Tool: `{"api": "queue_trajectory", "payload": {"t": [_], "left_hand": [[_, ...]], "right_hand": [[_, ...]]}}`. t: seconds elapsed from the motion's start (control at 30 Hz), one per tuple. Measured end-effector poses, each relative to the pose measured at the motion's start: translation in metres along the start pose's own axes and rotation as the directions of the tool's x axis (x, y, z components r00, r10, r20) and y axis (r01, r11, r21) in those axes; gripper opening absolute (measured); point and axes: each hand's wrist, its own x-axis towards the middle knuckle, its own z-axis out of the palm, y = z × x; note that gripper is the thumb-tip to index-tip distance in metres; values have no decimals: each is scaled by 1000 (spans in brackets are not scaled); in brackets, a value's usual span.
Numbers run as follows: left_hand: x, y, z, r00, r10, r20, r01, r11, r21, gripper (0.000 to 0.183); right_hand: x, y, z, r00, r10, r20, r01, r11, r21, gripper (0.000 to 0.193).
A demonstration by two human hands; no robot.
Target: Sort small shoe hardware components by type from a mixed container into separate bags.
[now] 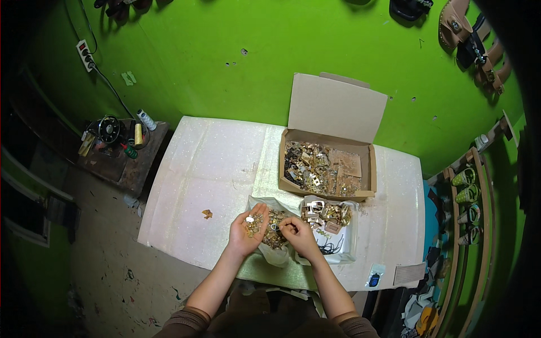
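Observation:
My left hand (243,235) is turned palm up and cupped, with a heap of small gold and silver ornaments (252,223) lying in it. Beside it, a pale plastic bag (277,258) stands open, filled with similar small shiny ornaments (276,239). Over the bag's right side, my right hand (301,236) has its thumb and fingertips pinched together; what they hold, if anything, is too small to make out. A white tray (350,248) just right of that hand carries metal buckles (332,213) and some thin black cords (332,245).
Behind the bag stands an open cardboard box (328,195) of assorted metal fittings, its lid raised. A brown scrap (207,214) lies on the white table (194,163). Thread spools (146,119) sit on a side table at left; sandals (466,194) line a rack at right.

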Motion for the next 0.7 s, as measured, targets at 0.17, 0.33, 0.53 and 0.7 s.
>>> {"api": "queue_trajectory", "payload": {"t": [0.17,0.33,0.53,0.7], "left_hand": [[4,20,-9,998,-46,30,46,999,-2,33],[7,27,-14,995,-95,22,95,995,8,34],[14,36,-22,988,-146,40,147,989,-14,33],[15,34,-17,986,-164,-5,164,982,94,33]], "right_hand": [[3,8,20,996,15,-90,-13,1000,17,19],[3,8,32,987,-113,-111,87,972,-220,25],[2,-3,45,961,-153,-232,64,935,-349,23],[1,5,45,898,-373,-233,208,828,-521,20]]}}
